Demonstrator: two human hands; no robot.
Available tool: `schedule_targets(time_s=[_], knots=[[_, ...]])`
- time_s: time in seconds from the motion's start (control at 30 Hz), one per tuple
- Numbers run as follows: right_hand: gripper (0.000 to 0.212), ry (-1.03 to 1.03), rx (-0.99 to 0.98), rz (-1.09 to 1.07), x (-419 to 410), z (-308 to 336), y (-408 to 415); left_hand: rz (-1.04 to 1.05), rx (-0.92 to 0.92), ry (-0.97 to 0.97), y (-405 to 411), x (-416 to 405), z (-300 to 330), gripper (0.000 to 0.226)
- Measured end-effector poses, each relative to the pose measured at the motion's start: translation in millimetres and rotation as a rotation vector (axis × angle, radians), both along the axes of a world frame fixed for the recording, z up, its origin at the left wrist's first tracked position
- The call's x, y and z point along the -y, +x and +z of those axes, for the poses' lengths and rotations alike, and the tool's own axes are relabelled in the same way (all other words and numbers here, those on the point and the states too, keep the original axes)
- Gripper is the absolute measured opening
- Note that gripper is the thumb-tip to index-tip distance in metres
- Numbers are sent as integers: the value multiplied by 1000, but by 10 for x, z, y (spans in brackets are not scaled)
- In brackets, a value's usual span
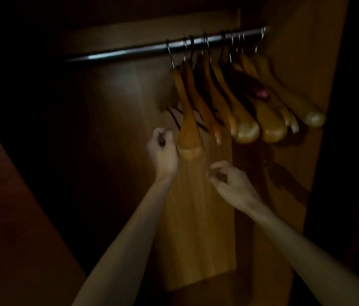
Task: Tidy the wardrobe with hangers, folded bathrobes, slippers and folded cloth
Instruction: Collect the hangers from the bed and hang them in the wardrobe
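A: where are the hangers point(229, 93) hanging?
B: bunched at the right end of the rail point(130, 48), dim wardrobe. Left hand point(163, 149) is curling beside the leftmost hanger point(188, 120); can't tell if it's gripping. Right hand point(229, 182) is hovering lower, fingers loosely curled, holding nothing.

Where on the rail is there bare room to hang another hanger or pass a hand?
Free: the rail is bare left of the leftmost wooden hanger, and open space runs below it down to the left hand. Crowded: the right half, where the hooks bunch up to the wardrobe side wall. The right hand sits below the hangers.
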State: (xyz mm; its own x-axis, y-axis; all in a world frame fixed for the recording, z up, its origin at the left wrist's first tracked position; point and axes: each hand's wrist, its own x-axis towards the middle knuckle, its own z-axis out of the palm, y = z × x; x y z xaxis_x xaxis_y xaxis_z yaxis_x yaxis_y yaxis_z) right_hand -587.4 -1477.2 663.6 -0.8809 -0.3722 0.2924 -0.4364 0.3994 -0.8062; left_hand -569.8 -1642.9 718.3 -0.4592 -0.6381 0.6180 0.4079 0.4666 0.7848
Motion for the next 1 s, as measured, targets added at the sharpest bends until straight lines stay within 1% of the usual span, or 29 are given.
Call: schedule_targets(time_s=[0.07, 0.17, 0.23, 0.37, 0.47, 0.53, 0.63, 0.7, 0.77, 0.83, 1.0], knots=[[29, 84, 60, 16, -163, -323, 27, 3, 22, -83, 116, -116, -365, 22], [24, 197, 155, 25, -466, -816, 170, -54, 163, -126, 267, -366, -975, 34], [22, 242, 234, 32, -699, -1159, 310, -131, 305, -163, 365, -601, -1447, 37], [19, 350, 415, 14, -1245, -1996, 569, -340, 611, -162, 488, -1146, -2450, 22], [14, 392, 511, -33, -1745, -2556, 794, -506, 829, -145, 576, -1593, -3085, 25], [18, 420, 574, -95, -2047, -2823, 960, -622, 941, -196, 645, -1881, -3432, 28], [21, 377, 688, -234, -2441, -3150, 1269, -816, 1115, -281, 725, -2298, -3890, 29], [19, 358, 767, -341, -2668, -3365, 1504, -981, 1247, -359, 773, -2568, -4152, 23], [18, 345, 842, -441, -2838, -3546, 1747, -1153, 1372, -496, 827, -2808, -4393, 16], [19, 313, 913, -556, -2934, -3703, 2004, -1293, 1453, -636, 890, -3003, -4616, 12], [18, 91, 1149, -872, -2948, -4136, 2810, -1454, 1640, -957, 1192, -3369, -5111, 14]])
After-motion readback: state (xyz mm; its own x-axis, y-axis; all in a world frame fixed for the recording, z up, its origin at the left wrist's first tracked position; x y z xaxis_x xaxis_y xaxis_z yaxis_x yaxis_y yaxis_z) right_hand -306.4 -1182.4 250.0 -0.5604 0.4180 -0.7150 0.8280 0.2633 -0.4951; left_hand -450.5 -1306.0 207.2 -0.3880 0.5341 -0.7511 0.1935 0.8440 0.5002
